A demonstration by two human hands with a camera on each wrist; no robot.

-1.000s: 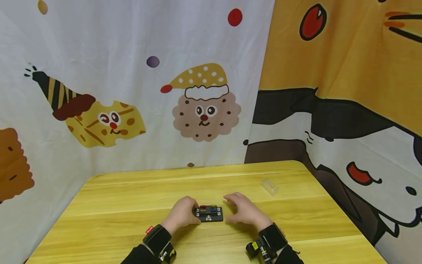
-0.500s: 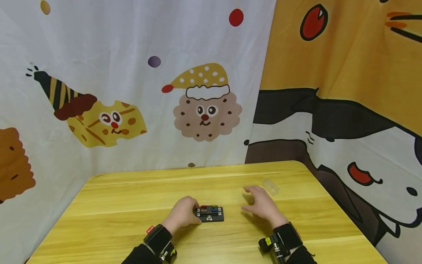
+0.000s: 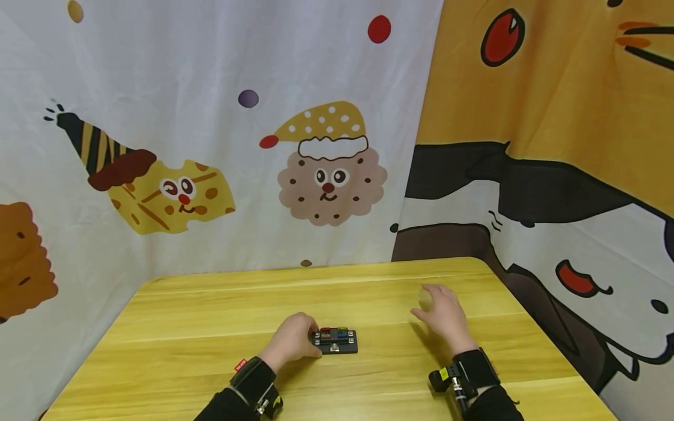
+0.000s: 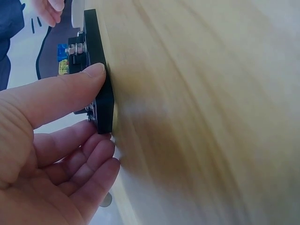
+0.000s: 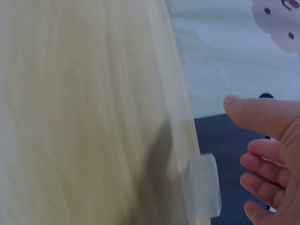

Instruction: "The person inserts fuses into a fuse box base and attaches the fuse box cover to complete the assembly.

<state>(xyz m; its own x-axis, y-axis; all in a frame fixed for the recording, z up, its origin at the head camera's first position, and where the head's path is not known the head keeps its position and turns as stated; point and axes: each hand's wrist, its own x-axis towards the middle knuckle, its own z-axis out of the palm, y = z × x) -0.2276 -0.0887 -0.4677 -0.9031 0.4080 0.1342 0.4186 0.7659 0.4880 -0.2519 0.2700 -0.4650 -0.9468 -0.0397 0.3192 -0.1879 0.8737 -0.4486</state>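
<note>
A black fuse block (image 3: 341, 342) with small colored blade fuses and metal terminal screws lies on the table. My left hand (image 3: 292, 339) grips its left end. In the left wrist view, the thumb presses one long edge of the fuse block (image 4: 99, 101), and the other fingers curl by its end. A clear plastic cover (image 3: 425, 300) rests farther back on the right, partly hidden by my right hand (image 3: 446, 313). The right wrist view has the clear cover (image 5: 205, 186) just below and beside the fingers, with a gap between them; thumb and fingers are spread, holding nothing.
The wood-grain table (image 3: 221, 304) has its far edge close to a hanging curtain (image 3: 210, 88) printed with cartoon figures. Both wrists wear black straps with small cameras; the right one (image 3: 447, 377) sits low over the table.
My right hand has moved away from the fuse block, rightward and farther back, to the clear cover. The left hand stays on the fuse block, which has not moved.
</note>
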